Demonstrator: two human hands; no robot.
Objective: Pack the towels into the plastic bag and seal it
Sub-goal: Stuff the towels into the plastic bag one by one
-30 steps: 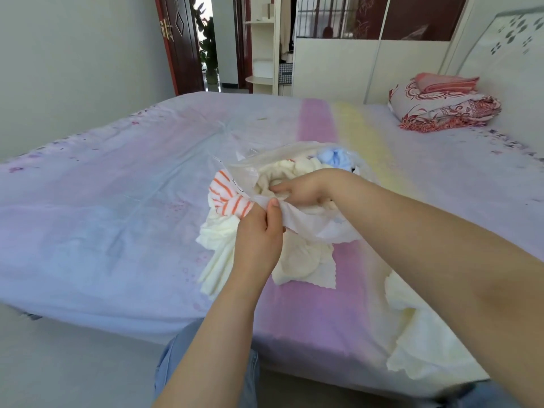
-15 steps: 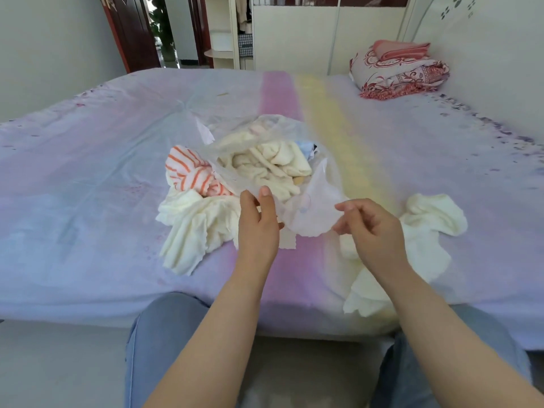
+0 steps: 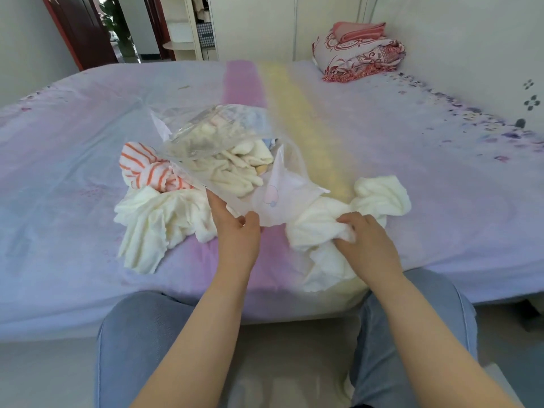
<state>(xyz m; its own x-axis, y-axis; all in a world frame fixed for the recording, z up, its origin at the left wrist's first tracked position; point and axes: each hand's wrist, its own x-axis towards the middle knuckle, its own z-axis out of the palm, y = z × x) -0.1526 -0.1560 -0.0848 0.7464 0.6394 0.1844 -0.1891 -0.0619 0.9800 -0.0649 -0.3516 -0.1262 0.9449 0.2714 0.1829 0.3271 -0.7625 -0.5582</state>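
A clear plastic bag (image 3: 223,134) lies open on the bed, its mouth facing me, with cream towels (image 3: 235,169) and a bit of blue cloth inside. My left hand (image 3: 235,231) pinches the bag's near rim. My right hand (image 3: 365,237) grips a cream towel (image 3: 323,228) lying on the bed right of the bag. An orange-striped towel (image 3: 147,169) and another cream towel (image 3: 150,222) lie loose left of the bag.
The bed (image 3: 412,160) has a lilac sheet with pink and yellow stripes. A folded patterned quilt with a pink cloth on top (image 3: 359,51) sits at the far right by the wall. My knees (image 3: 141,334) are against the bed's near edge.
My right hand came out of the bag, swung right and took hold of the cream towel on the bed. My left hand kept its pinch on the bag's rim.
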